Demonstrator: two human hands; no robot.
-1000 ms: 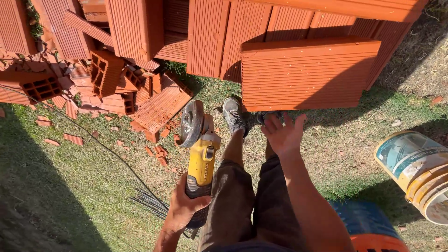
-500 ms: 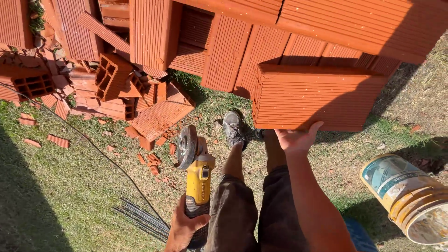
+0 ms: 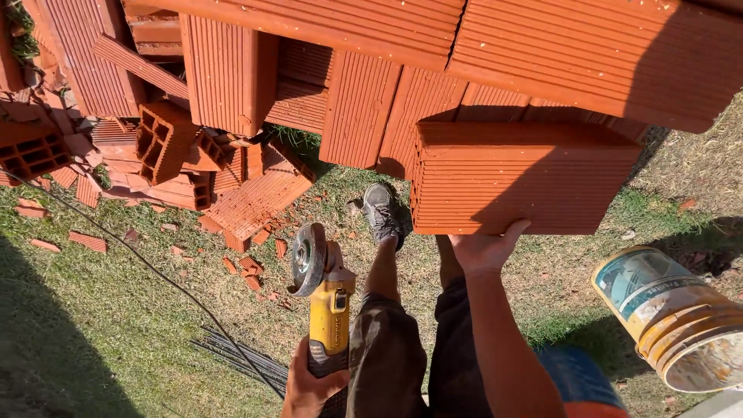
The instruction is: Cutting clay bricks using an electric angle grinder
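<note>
A: Where's the brick? 
B: The hollow clay block (image 3: 526,182) sits on the stack; right hand (image 3: 484,249) grips its lower edge. Left hand (image 3: 309,387) clenches the angle grinder (image 3: 323,298).
A: Next?
B: Probably a firm lift.

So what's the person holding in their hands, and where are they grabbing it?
The left hand grips the yellow angle grinder by its rear handle. The right hand grasps the ribbed clay block at its near bottom edge.
</note>
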